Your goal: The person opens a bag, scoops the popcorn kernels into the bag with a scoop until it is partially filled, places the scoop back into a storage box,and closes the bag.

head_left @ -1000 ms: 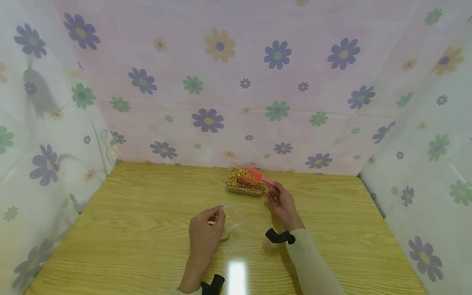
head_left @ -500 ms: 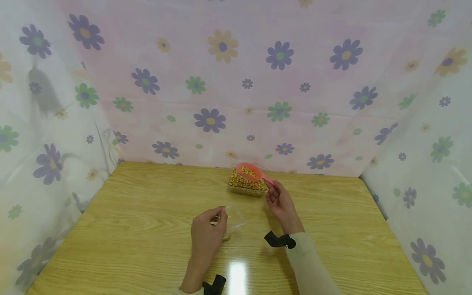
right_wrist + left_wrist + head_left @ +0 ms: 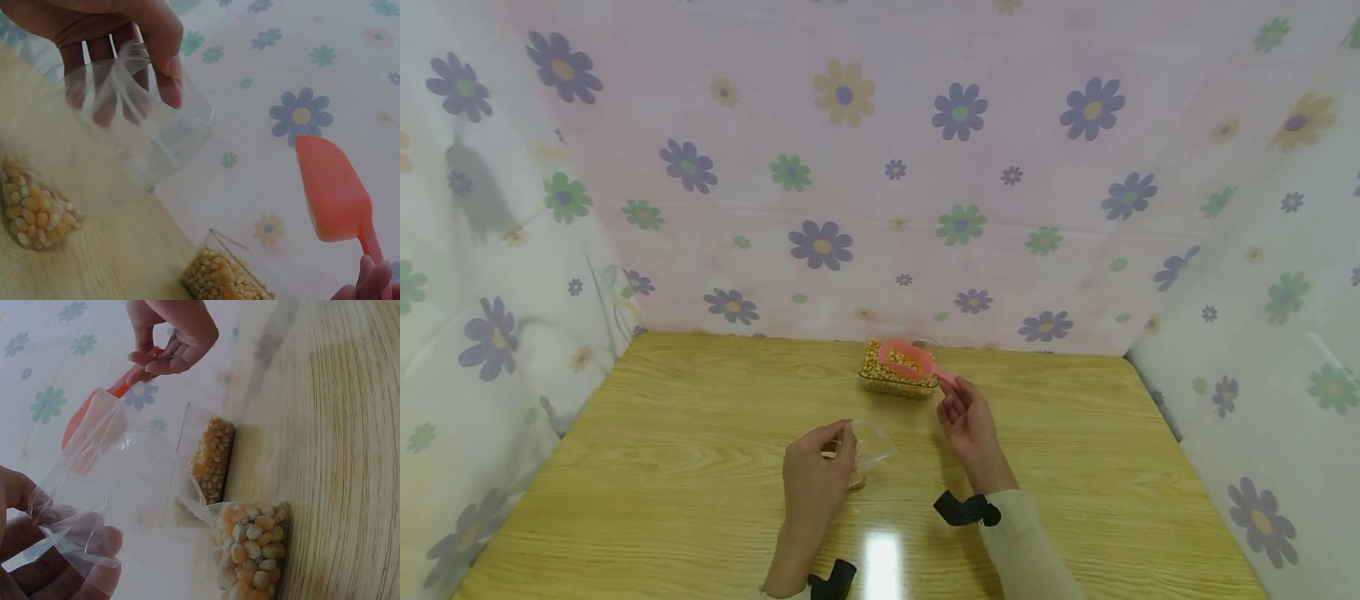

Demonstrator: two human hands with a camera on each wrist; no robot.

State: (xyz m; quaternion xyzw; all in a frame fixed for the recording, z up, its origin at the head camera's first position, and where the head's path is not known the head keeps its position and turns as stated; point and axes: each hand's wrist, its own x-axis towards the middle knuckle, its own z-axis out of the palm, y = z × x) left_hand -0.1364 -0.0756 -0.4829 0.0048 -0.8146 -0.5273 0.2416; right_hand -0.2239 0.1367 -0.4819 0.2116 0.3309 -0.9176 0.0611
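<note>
My left hand [image 3: 820,475] pinches the top edge of a clear plastic bag [image 3: 874,443] between thumb and fingers. Corn kernels [image 3: 253,550] fill the bag's lower end, which stands on the table. The handle of a pink-red scoop [image 3: 334,190] is gripped in my right hand [image 3: 973,429]. In the head view the scoop's bowl overlaps a clear rectangular container [image 3: 897,388] of corn, and yellow kernels show inside the bowl's outline. The right wrist view has the scoop raised above the container, its inside turned away. My left hand hides part of the bag in the head view.
The wood-grain table [image 3: 685,450] runs back to a flowered curtain [image 3: 880,275] just behind the container. More flowered cloth hangs along both sides. A black camera mount [image 3: 966,508] sits on my right wrist, another [image 3: 832,579] on my left.
My right hand has lifted the scoop out of the corn and levelled it, then drawn back slightly toward me. The left hand keeps its pinch on the bag, almost still.
</note>
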